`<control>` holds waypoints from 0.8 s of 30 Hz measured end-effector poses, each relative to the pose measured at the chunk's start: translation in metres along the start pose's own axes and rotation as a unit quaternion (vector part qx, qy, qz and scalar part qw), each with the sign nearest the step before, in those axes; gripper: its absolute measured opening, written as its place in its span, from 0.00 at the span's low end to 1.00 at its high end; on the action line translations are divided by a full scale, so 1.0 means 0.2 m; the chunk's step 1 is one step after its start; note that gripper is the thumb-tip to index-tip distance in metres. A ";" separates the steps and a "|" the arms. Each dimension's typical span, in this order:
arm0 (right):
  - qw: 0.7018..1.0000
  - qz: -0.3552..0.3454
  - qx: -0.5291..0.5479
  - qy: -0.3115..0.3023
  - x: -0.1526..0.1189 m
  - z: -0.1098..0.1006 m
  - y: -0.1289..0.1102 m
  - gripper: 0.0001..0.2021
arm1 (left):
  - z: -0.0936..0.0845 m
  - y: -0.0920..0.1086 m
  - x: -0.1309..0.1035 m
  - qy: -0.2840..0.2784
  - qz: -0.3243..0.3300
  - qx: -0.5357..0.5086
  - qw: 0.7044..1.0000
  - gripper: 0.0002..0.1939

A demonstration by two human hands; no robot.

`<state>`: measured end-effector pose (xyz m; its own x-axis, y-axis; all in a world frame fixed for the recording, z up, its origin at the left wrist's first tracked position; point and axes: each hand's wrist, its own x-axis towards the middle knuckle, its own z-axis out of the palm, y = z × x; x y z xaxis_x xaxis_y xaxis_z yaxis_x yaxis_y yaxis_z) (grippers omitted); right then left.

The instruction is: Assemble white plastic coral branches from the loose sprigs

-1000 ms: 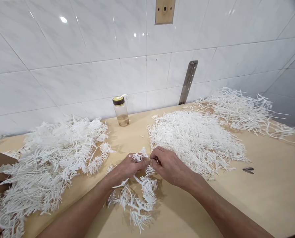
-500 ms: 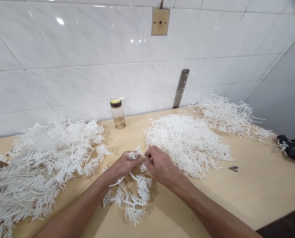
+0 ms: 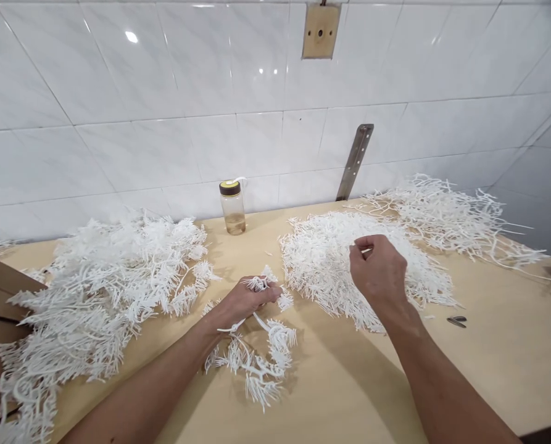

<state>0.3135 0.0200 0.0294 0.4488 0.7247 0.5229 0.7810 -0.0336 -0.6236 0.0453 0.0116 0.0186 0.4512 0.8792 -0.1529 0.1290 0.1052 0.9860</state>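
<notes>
My left hand [image 3: 247, 302] is closed on a branched white plastic sprig [image 3: 256, 283], whose bristly tips stick out above and beyond the fingers. Below that hand, another branched white cluster [image 3: 275, 364] lies on the table, partly behind my wrist. My right hand [image 3: 379, 271] hovers over the near right part of a heap of small loose white pieces [image 3: 319, 265]. Its thumb and fingertips are pinched together; whatever may be between them is too small to make out.
A large heap of bristly white sprigs [image 3: 127, 277] covers the left side, beside a brown box [image 3: 7, 280]. Bare white stems [image 3: 446, 213] lie at the back right. A bottle [image 3: 233, 216], a metal strip [image 3: 355, 161] and a small metal tool [image 3: 456, 321] are also around.
My right hand has left the left hand's fingertips and moved right and up over the middle heap. My left hand keeps its hold on the sprig. The view has shifted slightly left.
</notes>
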 end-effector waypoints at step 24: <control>0.927 -0.129 0.127 -0.330 -0.32 0.09 -0.28 0.09 | 0.01 0.00 0.01 0.010 -0.012 0.030 0.999 0.23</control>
<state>0.2330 -0.0123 0.0200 -0.1667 0.9522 0.2561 0.6606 0.3007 -0.6879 0.0484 0.0119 0.0178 0.4301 0.8859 -0.1736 0.1927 0.0977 0.9764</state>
